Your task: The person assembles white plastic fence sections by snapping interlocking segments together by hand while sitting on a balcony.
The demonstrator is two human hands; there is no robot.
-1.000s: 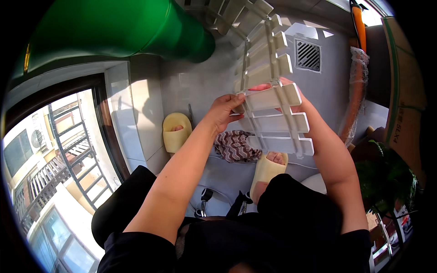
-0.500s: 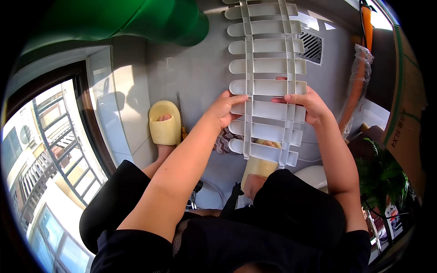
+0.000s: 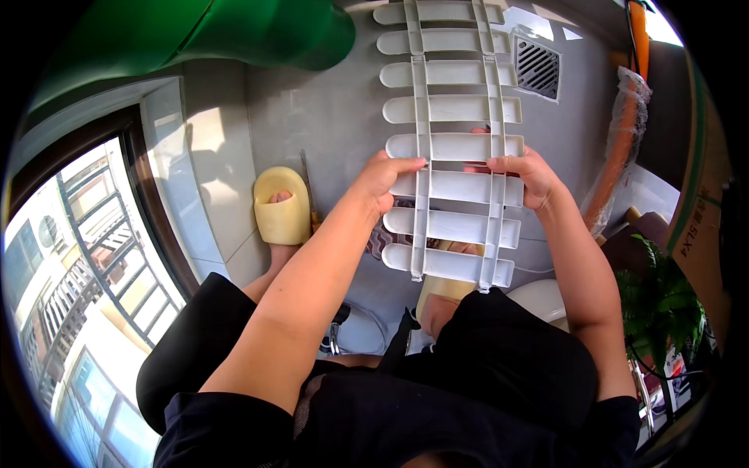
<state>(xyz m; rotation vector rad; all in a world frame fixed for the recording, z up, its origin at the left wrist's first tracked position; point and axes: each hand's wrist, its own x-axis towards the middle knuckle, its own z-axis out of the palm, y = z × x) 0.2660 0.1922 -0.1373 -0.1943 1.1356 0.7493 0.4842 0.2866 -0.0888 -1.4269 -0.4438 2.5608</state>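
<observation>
A long white plastic slatted piece (image 3: 452,186), made of several rounded slats joined by two lengthwise rails, stretches away from my knees toward the upper edge. My left hand (image 3: 382,178) grips its left rail, thumb on top at a joint between slats and the other fingers mostly hidden beneath. On the opposite rail, my right hand (image 3: 529,173) is closed with its thumb over the rail and fingertips showing behind the slats. The near end of the piece hangs over my right foot in a yellow slipper (image 3: 437,290).
A big green container (image 3: 289,35) fills the upper left. A square floor drain (image 3: 537,68) lies beyond my right hand. At the right are an orange pole in clear wrap (image 3: 622,140), a cardboard box (image 3: 706,210) and a green plant (image 3: 663,304). A window (image 3: 94,257) is at the left.
The near end of the white piece has shifted slightly left and toward me, its slats tilting a little. Both hands keep their hold in nearly the same place.
</observation>
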